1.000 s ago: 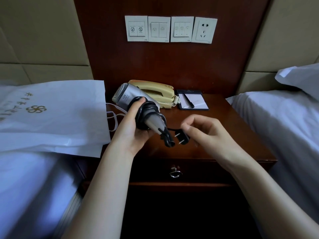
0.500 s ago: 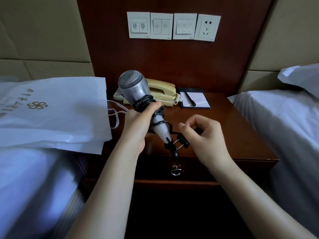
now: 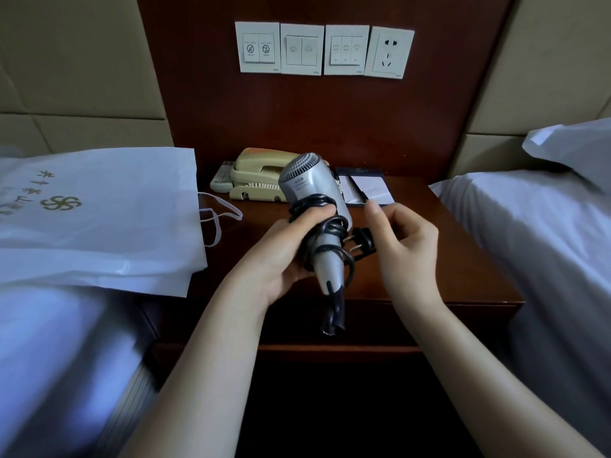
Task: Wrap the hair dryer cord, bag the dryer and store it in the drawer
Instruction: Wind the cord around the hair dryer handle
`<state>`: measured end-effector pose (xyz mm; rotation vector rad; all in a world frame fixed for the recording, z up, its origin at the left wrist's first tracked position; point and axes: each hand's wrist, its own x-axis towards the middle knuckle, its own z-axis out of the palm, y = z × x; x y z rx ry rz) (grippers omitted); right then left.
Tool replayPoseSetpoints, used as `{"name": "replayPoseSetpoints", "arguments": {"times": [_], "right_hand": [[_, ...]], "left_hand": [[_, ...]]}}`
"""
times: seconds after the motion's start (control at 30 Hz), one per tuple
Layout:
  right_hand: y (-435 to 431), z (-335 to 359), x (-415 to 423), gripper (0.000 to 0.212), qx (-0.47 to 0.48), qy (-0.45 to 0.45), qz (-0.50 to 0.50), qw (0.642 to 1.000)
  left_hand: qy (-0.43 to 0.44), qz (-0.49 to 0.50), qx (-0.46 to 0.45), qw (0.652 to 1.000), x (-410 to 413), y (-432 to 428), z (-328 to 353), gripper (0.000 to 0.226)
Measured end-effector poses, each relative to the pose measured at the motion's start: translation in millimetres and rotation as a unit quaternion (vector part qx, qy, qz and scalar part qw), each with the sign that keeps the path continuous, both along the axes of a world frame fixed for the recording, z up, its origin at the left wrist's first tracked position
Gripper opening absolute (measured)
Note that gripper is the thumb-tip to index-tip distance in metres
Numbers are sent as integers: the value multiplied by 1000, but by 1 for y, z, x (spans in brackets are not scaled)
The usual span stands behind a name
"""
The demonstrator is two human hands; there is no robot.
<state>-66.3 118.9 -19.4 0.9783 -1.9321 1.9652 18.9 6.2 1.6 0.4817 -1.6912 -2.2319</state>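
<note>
My left hand grips the silver hair dryer by its handle, nozzle end pointing up and away, above the wooden nightstand. The black cord is coiled round the handle under my thumb, and a short loop hangs off the handle's lower end. My right hand pinches the black plug just right of the handle, prongs pointing left. A white drawstring bag lies flat on the left bed. The drawer front below the tabletop is closed, its pull hidden behind the cord.
A beige telephone and a notepad sit at the back of the nightstand. Switch plates and a wall socket are on the wooden panel above. A bed with a pillow lies to the right.
My left hand has carried the dryer right and stood it more upright in front of the telephone. My right hand has lifted the plug up beside the handle.
</note>
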Motion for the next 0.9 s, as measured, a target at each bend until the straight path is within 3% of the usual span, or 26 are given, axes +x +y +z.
{"name": "replayPoseSetpoints", "arguments": {"times": [0.1,0.33,0.53,0.9], "right_hand": [[-1,-4,3,37,-19,28,17,999],[-3,-7,1,35,-22,11,79,997],[-1,-8,3,29,44,35,156,986],[2,-4,10,29,160,170,189,954]], "left_hand": [[4,-25,55,998,-1,8,-3,27],[10,-20,88,996,-1,19,-8,29],[-35,85,86,992,-11,13,-11,44],[-46,146,118,981,-14,-1,-20,40]]}}
